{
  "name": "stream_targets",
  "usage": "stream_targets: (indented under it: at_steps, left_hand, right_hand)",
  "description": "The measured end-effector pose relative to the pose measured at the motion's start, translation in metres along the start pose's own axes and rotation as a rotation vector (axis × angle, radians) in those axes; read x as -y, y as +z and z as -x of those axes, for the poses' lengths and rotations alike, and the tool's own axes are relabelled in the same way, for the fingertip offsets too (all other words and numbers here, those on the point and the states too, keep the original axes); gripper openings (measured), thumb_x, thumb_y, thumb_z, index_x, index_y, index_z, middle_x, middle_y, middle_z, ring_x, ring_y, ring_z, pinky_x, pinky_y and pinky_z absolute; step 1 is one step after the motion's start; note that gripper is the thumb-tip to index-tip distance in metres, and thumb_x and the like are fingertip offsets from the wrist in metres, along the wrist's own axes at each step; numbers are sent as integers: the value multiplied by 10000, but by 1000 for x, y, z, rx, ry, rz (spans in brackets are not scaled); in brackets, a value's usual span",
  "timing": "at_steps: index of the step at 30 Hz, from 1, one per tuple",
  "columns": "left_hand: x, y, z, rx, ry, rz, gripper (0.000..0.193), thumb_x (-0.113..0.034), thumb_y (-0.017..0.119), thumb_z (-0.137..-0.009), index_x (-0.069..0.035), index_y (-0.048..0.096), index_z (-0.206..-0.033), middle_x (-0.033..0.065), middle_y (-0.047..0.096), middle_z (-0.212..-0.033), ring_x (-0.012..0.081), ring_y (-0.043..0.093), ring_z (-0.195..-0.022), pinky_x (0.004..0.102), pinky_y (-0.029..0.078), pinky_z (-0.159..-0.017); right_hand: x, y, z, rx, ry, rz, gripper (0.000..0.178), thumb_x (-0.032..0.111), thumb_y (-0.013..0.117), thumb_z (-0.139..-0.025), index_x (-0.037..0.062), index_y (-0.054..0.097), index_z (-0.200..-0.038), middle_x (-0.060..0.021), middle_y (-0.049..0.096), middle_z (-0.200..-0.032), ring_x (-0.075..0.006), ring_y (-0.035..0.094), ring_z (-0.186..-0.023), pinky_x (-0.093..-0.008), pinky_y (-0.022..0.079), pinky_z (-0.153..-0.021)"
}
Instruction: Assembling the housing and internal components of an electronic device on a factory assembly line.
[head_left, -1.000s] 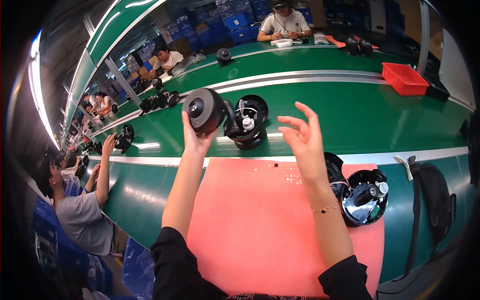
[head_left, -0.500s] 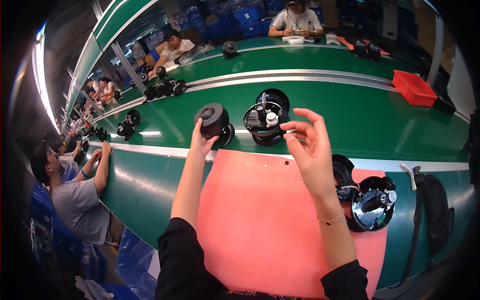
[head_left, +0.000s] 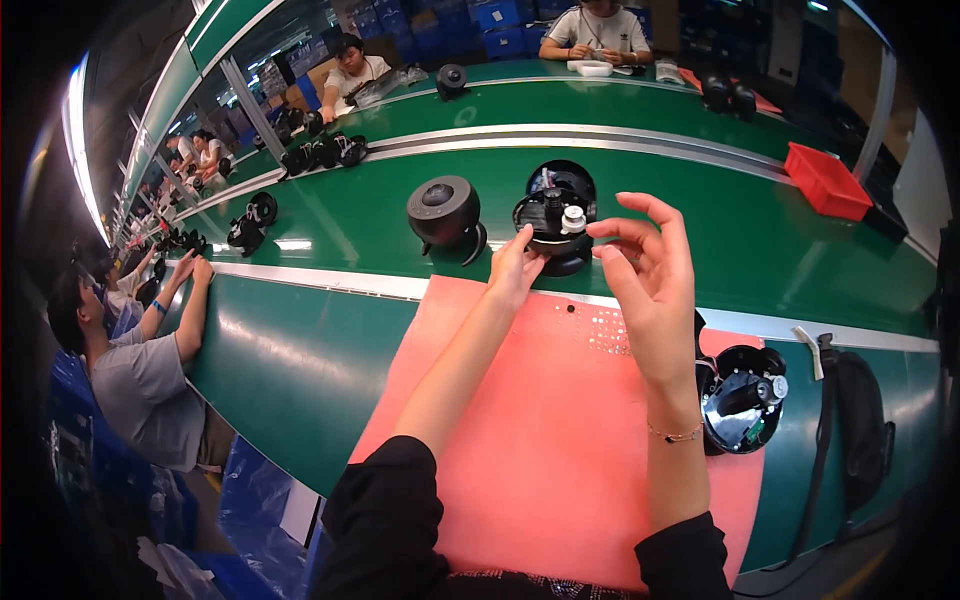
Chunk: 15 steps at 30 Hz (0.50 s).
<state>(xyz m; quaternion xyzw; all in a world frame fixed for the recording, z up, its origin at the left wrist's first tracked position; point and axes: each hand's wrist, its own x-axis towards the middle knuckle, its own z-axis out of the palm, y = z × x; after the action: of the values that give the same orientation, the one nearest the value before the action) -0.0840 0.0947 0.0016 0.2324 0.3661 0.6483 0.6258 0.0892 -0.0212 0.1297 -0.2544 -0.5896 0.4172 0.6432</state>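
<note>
An opened black dome-shaped housing [head_left: 563,185] stands on the green belt, its inner parts and a white cylindrical piece [head_left: 573,219] showing. My left hand [head_left: 513,270] has its thumb on the near left rim, with fingers curled below it. To the right of the housing, my right hand [head_left: 650,285] holds nothing; its fingers are bent and apart, their tips close to the white piece. A closed, rounded black unit [head_left: 445,212] sits on the belt left of the housing. On the right edge of the pink mat [head_left: 540,430] lies another opened black housing [head_left: 742,405], partly hidden by my right forearm.
Small clear bits [head_left: 606,330] and a black dot-like part [head_left: 571,309] lie on the mat. At the far right stands a red tray [head_left: 828,182]. A black bag [head_left: 862,420] rests on the right. A person in grey [head_left: 150,400] works at left; others sit across the belt.
My left hand has left the rounded black unit and moved right to the opened housing. My right hand stays beside that housing with its fingers apart. The view has shifted slightly.
</note>
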Motion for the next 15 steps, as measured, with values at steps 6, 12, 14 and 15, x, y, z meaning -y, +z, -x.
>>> stream_targets:
  at_steps: [6,12,14,15]
  left_hand:
    - [-48,-1,39,-49,126,-289,355,-288,582,-870,15,546,-1053,151,596,-968,211,613,-861,307,518,-759]
    - [-131,-26,101,-48,23,-589,455,-486,524,-819,-54,598,-939,97,644,-761,151,620,-648,223,489,-575]
    - [-145,-32,117,-90,70,-570,396,-469,513,-818,-86,610,-810,51,639,-642,119,589,-495,196,451,-456]
    - [-153,-22,136,-116,90,-634,399,-456,506,-827,-73,613,-864,59,661,-723,131,622,-562,205,473,-481]
  right_hand:
    - [22,-23,-2,86,-57,454,232,66,603,-759,38,580,-988,-82,626,-899,-184,597,-812,-298,438,-732]
    - [28,-36,13,474,-319,909,421,131,656,-714,77,553,-1119,-122,589,-1069,-318,455,-1121,-448,334,-940]
    - [35,-28,26,678,-335,1005,512,88,637,-707,92,507,-1202,-129,534,-1174,-397,302,-1241,-554,184,-1016]
    - [34,-20,32,705,-324,994,512,88,637,-707,92,507,-1202,-129,534,-1174,-397,302,-1241,-554,184,-1016]
